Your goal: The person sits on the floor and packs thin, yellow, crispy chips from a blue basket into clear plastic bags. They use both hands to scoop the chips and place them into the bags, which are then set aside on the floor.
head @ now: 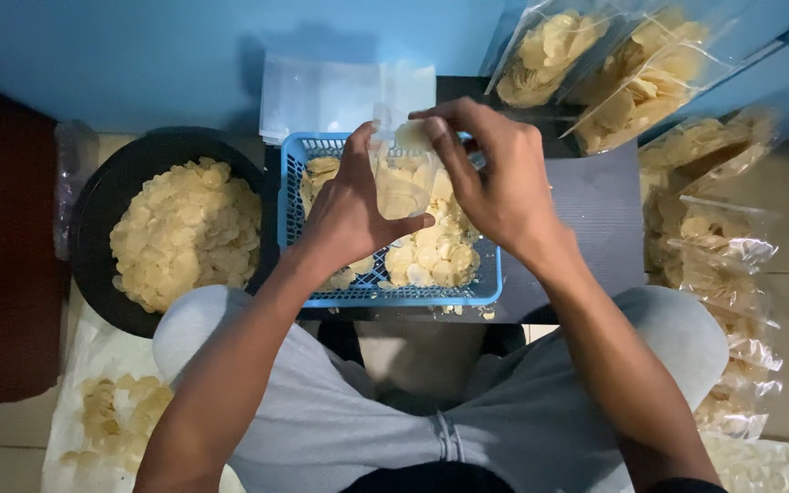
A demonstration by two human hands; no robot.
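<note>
My left hand (353, 215) grips a small clear plastic bag (402, 183) partly filled with pale yellow chips, held above a blue plastic basket (394, 294). My right hand (495, 178) pinches a chip (410, 135) at the bag's open top. The basket holds a loose heap of the same chips (436, 251) and rests on a dark board (595, 205) over my lap.
A black round bowl (93, 210) heaped with chips sits to the left. Flat empty clear bags (344, 91) lie behind the basket. Filled chip bags (614, 73) are stacked at the upper right and down the right side (719, 256). Loose chips (116, 411) lie on white sheet at lower left.
</note>
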